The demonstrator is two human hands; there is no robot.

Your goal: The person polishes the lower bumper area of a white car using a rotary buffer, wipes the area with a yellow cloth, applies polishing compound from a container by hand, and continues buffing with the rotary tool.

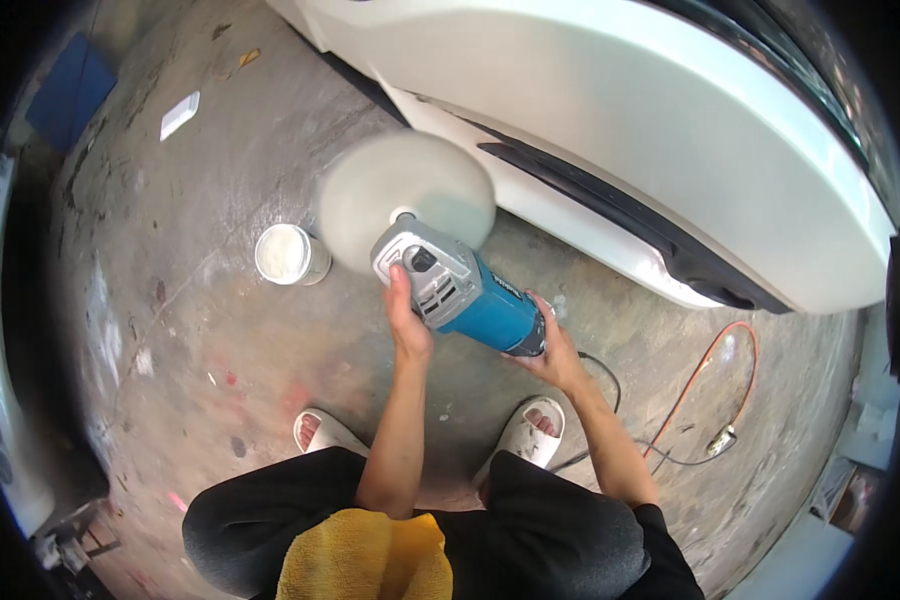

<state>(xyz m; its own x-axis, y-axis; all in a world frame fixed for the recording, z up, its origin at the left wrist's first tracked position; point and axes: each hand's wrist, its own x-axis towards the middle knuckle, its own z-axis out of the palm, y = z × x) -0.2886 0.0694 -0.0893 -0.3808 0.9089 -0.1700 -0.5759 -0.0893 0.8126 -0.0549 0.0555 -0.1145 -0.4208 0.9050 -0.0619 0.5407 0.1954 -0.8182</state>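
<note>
A blue and grey angle polisher (497,309) is held between my two hands above the floor. My left hand (408,322) is closed on its grey head, the thumb lying along the top. My right hand (558,352) wraps round the black rear end of the blue body. Off the polisher's far end sits a large round pale pad (390,180), its surface smeared as if spinning. The pad's right edge is close to the white car panel (570,110); whether they touch I cannot tell. A yellow towel (365,555) lies on my lap.
Left of the pad, an open round tub (285,254) of whitish material stands on the stained concrete floor. A black trim strip (610,205) runs along the car panel. An orange cord (705,360) joins the dark cable at right. Another white vehicle (10,440) edges the far left.
</note>
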